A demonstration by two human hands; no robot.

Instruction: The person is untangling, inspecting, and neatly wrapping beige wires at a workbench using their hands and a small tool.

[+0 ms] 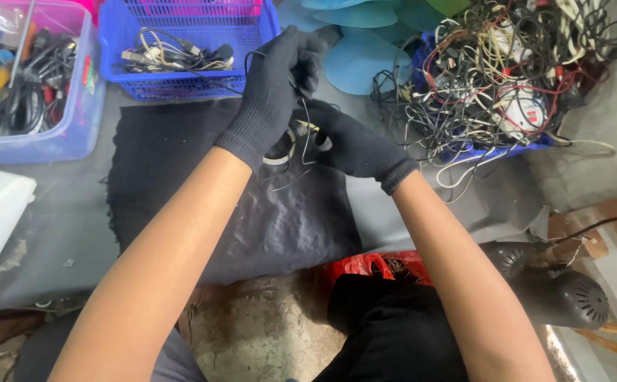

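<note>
Both my hands wear black knit gloves and meet over a black mat. My left hand is closed around a thin black wire that loops up from it and hangs down between the hands. My right hand grips the same wire lower down, along with a small white and yellowish piece at its fingers. A loose end of the wire trails onto the mat below the hands.
A blue basket with cables stands at the back. A clear blue bin of tools and cords is at far left. A big tangle of wires fills a blue tray on the right. Teal discs lie behind, a black fan motor at lower right.
</note>
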